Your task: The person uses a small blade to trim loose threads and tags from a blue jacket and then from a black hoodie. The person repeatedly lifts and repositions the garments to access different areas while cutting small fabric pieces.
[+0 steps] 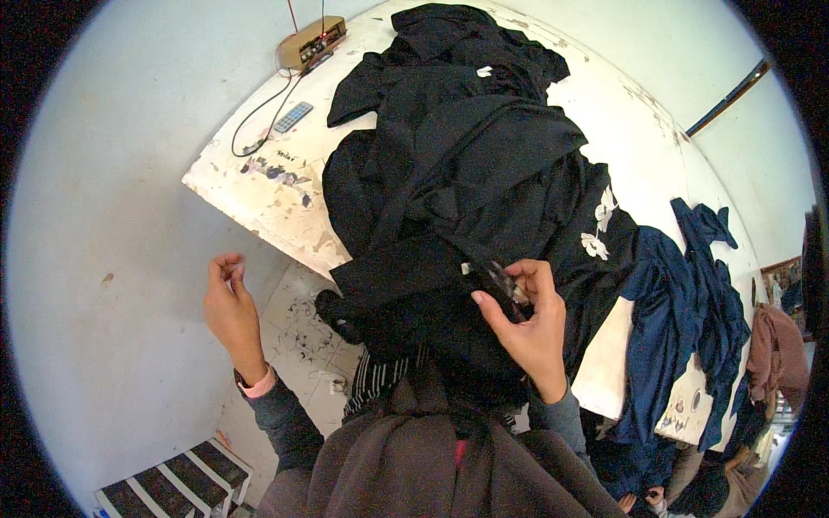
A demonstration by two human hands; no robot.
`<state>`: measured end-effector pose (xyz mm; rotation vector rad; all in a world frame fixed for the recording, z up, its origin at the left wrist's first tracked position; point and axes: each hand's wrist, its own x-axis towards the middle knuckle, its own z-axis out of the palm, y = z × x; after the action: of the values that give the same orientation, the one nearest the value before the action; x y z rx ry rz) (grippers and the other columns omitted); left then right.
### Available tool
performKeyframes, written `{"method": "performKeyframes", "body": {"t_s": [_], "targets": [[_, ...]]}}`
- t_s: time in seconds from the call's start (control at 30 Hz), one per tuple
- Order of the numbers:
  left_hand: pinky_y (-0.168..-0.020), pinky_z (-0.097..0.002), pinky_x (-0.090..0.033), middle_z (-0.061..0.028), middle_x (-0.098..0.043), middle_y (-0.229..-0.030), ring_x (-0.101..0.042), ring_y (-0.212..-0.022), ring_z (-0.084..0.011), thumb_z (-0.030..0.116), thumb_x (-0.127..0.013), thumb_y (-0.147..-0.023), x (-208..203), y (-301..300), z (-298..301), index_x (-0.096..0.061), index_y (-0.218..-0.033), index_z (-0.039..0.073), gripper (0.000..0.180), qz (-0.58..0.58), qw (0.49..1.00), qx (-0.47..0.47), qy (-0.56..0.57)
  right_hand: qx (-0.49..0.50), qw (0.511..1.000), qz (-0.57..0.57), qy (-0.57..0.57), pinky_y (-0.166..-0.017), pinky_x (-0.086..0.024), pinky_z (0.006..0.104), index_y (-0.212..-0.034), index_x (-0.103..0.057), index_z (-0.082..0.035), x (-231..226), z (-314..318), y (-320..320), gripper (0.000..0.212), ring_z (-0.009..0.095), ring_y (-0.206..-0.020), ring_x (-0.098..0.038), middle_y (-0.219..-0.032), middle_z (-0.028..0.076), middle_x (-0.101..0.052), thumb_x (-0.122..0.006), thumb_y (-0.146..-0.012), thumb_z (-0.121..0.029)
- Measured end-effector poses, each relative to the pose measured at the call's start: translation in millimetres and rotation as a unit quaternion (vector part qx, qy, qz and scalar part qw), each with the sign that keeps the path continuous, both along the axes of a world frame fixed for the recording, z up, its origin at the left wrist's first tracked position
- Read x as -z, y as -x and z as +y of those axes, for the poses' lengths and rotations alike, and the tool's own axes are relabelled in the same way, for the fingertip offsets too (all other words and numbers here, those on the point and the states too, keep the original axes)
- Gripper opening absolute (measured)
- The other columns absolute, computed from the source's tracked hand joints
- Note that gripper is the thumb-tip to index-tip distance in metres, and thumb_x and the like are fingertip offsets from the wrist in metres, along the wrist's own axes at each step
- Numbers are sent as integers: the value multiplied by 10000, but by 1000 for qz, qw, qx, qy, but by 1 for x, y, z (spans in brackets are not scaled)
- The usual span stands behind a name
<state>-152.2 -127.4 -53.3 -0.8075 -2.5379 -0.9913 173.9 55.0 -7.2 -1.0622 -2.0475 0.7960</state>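
Note:
Out to the left, past the table edge, my left hand (pixel 230 312) is raised with its fingers curled in and pressed together; whatever they pinch, if anything, is too small to see. My right hand (pixel 537 321) is closed around a small dark tool (pixel 503 283) with a shiny part, blurred, its kind unclear. It hovers over the near end of a large heap of black cloth (pixel 466 164), which spreads across the table and hangs toward my lap. White flower shapes (pixel 596 233) mark the cloth to the right of that hand.
The worn white table (pixel 259 194) carries a brown radio-like box (pixel 312 43) with cables and a grey remote control (pixel 294 116). Dark blue garments (pixel 661 302) drape over its right side. At lower left stands a black-and-white slatted rack (pixel 177 485). Another person's hands (pixel 643 498) show at lower right.

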Motion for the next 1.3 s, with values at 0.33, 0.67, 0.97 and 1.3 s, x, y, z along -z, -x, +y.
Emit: {"method": "performKeyframes", "body": {"t_s": [0.33, 0.67, 0.97, 1.3], "targets": [[-825, -374, -533, -117, -703, -1043, -674, -936, -307, 145, -744, -877, -26, -114, 71, -739, -1042, 52, 190, -100, 905, 407, -68, -15, 974, -146, -171, -624, -506, 377, -1022, -583, -87, 20, 12, -12, 351, 295, -700, -658, -830, 77, -687, -771, -726, -74], [-733, -362, -545, -27, -710, -936, -680, -849, -267, 206, -750, -863, 27, -137, 120, -765, -967, 127, 131, -22, 894, 447, 22, -18, 986, -125, -105, -663, -542, 459, -1071, -614, -143, 26, 113, 15, 221, 369, -818, -717, -883, 116, -741, -713, -881, -194], [-661, -342, -520, -19, -685, -887, -648, -756, -233, 251, -783, -833, 26, -148, 128, -772, -902, 130, 139, 12, 917, 397, -47, -32, 989, -127, -69, -705, -541, 435, -1073, -611, -107, 88, 140, 34, 216, 372, -869, -715, -958, 129, -745, -714, -896, -176], [-629, -264, -495, -48, -690, -801, -646, -673, -129, 100, -800, -836, 23, -140, 116, -775, -890, 55, 75, -254, 873, 400, -112, -49, 980, -125, -147, -672, -548, 438, -1062, -620, -138, 73, 129, 24, 240, 346, -808, -709, -896, 104, -718, -722, -845, -155]]}}
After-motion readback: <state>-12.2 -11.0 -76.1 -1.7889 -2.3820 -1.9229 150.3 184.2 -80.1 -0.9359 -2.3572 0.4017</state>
